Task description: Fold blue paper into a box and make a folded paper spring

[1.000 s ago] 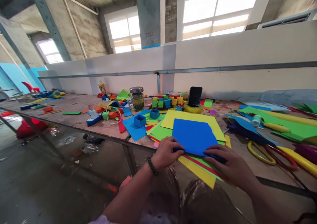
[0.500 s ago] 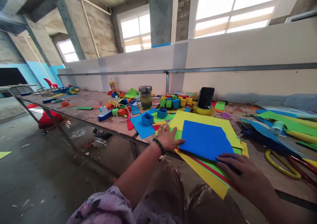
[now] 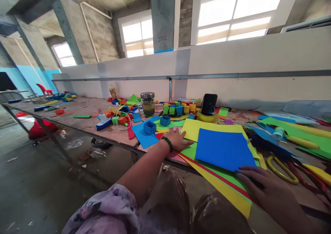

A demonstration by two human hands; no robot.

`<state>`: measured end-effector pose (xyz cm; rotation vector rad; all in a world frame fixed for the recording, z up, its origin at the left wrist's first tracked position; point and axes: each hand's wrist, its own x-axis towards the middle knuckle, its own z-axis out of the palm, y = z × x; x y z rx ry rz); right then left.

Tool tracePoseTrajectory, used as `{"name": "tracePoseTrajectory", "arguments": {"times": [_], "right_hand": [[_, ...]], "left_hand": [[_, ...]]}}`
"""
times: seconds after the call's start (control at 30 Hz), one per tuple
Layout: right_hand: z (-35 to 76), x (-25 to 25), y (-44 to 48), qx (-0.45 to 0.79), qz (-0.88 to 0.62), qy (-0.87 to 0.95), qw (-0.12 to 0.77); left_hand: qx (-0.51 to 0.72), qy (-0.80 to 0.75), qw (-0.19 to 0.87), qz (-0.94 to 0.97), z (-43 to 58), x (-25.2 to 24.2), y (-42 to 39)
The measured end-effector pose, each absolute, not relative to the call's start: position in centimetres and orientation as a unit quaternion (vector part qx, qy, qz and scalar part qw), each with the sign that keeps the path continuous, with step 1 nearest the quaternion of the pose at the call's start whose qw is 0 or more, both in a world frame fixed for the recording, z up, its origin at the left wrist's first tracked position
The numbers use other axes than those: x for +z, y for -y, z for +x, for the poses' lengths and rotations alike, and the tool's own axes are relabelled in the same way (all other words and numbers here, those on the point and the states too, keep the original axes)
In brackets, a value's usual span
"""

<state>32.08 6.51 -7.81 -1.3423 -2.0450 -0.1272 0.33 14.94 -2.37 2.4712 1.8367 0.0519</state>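
My left hand (image 3: 177,139), with a green bead bracelet, lies flat with fingers spread on the left side of a stack of coloured sheets. My right hand (image 3: 261,182) has its fingers at the lower right edge of a blue foam sheet (image 3: 223,149), which lies on top of the stack; its thumb seems to be along the edge. Beneath are a yellow sheet (image 3: 190,130), green sheets and a red one, with a long yellow strip (image 3: 232,196) jutting over the table's front edge. Left of my left hand are two small blue open boxes (image 3: 149,127), one on a blue sheet (image 3: 141,136).
Scissors with yellow and red handles (image 3: 283,170) lie at the right. Behind stand a phone (image 3: 209,104) on a yellow roll, small coloured blocks (image 3: 178,109) and a lidded glass jar (image 3: 148,104). A power strip (image 3: 105,123) with a white cable sits near the front edge.
The blue sheet has slid right over the stack together with my right hand, away from my left fingertips. The view has turned slightly right.
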Motion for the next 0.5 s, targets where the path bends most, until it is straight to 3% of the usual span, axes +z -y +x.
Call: {"name": "tracePoseTrajectory", "arguments": {"times": [0.27,0.5], "right_hand": [[32.4,-8.3,-6.8,-0.023,-0.505,0.790,0.348],[32.3,-8.3,-6.6,-0.020,-0.518,0.782,0.347]], "left_hand": [[0.103,-0.690,-0.072,0.713,-3.4,1.6,-18.8],[0.132,-0.698,-0.008,0.704,-11.7,4.4,-23.6]]}}
